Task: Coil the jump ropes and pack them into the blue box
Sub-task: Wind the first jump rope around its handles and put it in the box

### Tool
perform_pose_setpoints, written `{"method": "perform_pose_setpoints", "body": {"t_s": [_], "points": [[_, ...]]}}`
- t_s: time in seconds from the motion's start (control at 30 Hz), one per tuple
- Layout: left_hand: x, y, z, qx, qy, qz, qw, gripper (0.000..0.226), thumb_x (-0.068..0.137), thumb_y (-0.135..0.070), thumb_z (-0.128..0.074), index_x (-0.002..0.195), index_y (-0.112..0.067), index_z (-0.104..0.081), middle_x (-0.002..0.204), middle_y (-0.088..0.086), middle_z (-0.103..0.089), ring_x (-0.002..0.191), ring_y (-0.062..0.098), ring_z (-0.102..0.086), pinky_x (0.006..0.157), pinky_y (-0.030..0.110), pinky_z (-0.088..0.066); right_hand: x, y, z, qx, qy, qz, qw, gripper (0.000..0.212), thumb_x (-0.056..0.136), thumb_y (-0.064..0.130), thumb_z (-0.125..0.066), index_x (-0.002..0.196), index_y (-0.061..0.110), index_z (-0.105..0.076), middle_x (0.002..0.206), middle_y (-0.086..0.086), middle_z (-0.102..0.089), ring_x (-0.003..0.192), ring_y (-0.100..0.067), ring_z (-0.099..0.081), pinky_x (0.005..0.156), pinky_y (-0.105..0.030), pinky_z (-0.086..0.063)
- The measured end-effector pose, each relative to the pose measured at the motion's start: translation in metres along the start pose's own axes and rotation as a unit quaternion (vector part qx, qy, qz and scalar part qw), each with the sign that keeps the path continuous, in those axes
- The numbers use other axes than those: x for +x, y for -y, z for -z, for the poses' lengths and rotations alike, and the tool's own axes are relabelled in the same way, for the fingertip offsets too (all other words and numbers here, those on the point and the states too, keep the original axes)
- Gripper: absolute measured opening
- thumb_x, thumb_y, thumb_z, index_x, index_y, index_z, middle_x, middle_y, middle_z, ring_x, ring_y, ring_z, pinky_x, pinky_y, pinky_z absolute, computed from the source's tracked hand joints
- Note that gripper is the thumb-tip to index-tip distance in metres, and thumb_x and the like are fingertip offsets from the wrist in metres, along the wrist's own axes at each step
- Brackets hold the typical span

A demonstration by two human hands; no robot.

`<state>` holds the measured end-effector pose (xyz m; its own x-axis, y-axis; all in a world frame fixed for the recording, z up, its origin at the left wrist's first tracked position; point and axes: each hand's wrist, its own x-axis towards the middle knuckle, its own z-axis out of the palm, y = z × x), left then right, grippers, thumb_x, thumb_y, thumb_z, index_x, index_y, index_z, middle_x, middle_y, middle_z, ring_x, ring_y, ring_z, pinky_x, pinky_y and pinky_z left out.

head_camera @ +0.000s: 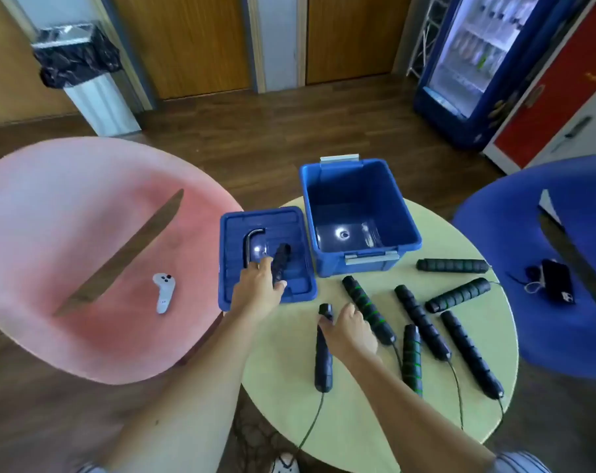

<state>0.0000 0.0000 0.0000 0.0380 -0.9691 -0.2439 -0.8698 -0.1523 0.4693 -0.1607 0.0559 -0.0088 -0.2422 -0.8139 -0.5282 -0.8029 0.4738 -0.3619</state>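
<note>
L hand (259,290): forearm extended fwd from lower left, hand over the blue lid (228,285). Fingers & thumb wrapped round the lower end of a black handle (281,259). That handle was tilted, its free end pointing up and away from the person, above the lid's ribbed top.

R hand (349,331): palm down, wrist low over the round table (289,387), fingertips on the upper part of a second black handle (323,356). That one lay flat on the table, w/ its thin cord (312,425) running off the near edge. Couldn't tell whether the R fingers were clamped on it or only touching.

Blue box (344,186) stood open on the far side of the table, just right of the lid, nothing seen inside.

Other handles lay loose on the table right of the R hand:
- two green-striped handles (368,310)
- four plain black handles (421,324)

To the left was a pink chair (67,233) w/ a white controller (164,291) on the seat. To the right was a blue chair (494,233) w/ a dark phone (557,281).
</note>
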Motion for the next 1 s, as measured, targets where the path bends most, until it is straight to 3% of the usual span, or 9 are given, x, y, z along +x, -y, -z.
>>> {"method": "perform_pose_setpoints", "body": {"t_s": [0.3, 0.53, 0.67, 0.77, 0.87, 0.93, 1.0], "points": [[0.027, 0.025, -0.031, 0.019, 0.007, -0.016, 1.000, 0.054, 0.091, -0.021, -0.062, 0.137, -0.005, -0.041, 0.125, 0.022, -0.051, 0.118, 0.037, -0.045, 0.087, 0.045, -0.046, 0.018, 0.000, -0.031, 0.007, -0.027, -0.017, 0.999, 0.048, 0.089, 0.045, -0.057, 0.116, 0.008, -0.041, 0.126, -0.010, -0.052, 0.117, -0.031, -0.052, 0.087, -0.039, -0.045], [0.019, 0.026, -0.030, -0.066, 0.000, -0.012, 0.998, 0.052, 0.089, -0.009, -0.063, 0.137, -0.007, -0.043, 0.123, 0.020, -0.054, 0.116, 0.035, -0.049, 0.088, 0.040, -0.044, 0.016, -0.004, -0.030, 0.146, -0.003, -0.030, 0.989, 0.040, 0.090, 0.037, -0.059, 0.115, 0.008, -0.048, 0.116, -0.011, -0.058, 0.104, -0.030, -0.057, 0.080, -0.033, -0.045], [-0.011, 0.021, -0.016, -0.174, 0.022, 0.011, 0.984, 0.053, 0.088, -0.014, -0.064, 0.137, -0.021, -0.042, 0.122, 0.010, -0.056, 0.105, 0.025, -0.055, 0.084, 0.035, -0.049, 0.007, -0.003, -0.013, 0.263, 0.020, 0.001, 0.965, 0.033, 0.088, 0.036, -0.063, 0.111, 0.012, -0.057, 0.102, -0.004, -0.063, 0.089, -0.021, -0.058, 0.067, -0.025, -0.042], [-0.041, 0.016, 0.000, -0.220, 0.048, 0.003, 0.974, 0.055, 0.088, -0.015, -0.064, 0.138, -0.023, -0.042, 0.116, 0.004, -0.059, 0.091, 0.018, -0.058, 0.065, 0.017, -0.045, -0.002, 0.002, 0.000, 0.322, 0.026, 0.046, 0.945, 0.028, 0.087, 0.034, -0.066, 0.109, 0.019, -0.061, 0.103, -0.001, -0.066, 0.092, -0.021, -0.064, 0.078, -0.031, -0.051], [-0.067, 0.009, 0.019, -0.248, 0.057, -0.021, 0.967, 0.051, 0.090, -0.016, -0.064, 0.136, -0.023, -0.045, 0.113, -0.001, -0.059, 0.085, 0.011, -0.059, 0.066, 0.010, -0.042, -0.013, 0.013, 0.015, 0.359, 0.025, 0.091, 0.928, 0.024, 0.086, 0.033, -0.067, 0.107, 0.022, -0.064, 0.104, -0.007, -0.069, 0.091, -0.022, -0.066, 0.083, -0.038, -0.056], [-0.080, 0.004, 0.031, -0.267, 0.055, -0.037, 0.961, 0.047, 0.091, -0.016, -0.063, 0.133, -0.027, -0.047, 0.113, -0.005, -0.059, 0.085, 0.004, -0.059, 0.065, 0.007, -0.044, -0.023, 0.021, 0.027, 0.406, 0.038, 0.120, 0.905, 0.022, 0.089, 0.026, -0.064, 0.109, 0.016, -0.065, 0.102, -0.009, -0.070, 0.088, -0.019, -0.067, 0.075, -0.029, -0.055], [-0.090, -0.002, 0.042, -0.294, 0.048, -0.050, 0.953, 0.046, 0.090, -0.013, -0.063, 0.130, -0.031, -0.049, 0.110, -0.006, -0.061, 0.085, 0.007, -0.062, 0.065, 0.006, -0.046, -0.034, 0.032, 0.042, 0.457, 0.061, 0.148, 0.875, 0.022, 0.094, 0.020, -0.059, 0.112, 0.007, -0.064, 0.099, -0.009, -0.070, 0.086, -0.016, -0.068, 0.075, -0.023, -0.053]]}}
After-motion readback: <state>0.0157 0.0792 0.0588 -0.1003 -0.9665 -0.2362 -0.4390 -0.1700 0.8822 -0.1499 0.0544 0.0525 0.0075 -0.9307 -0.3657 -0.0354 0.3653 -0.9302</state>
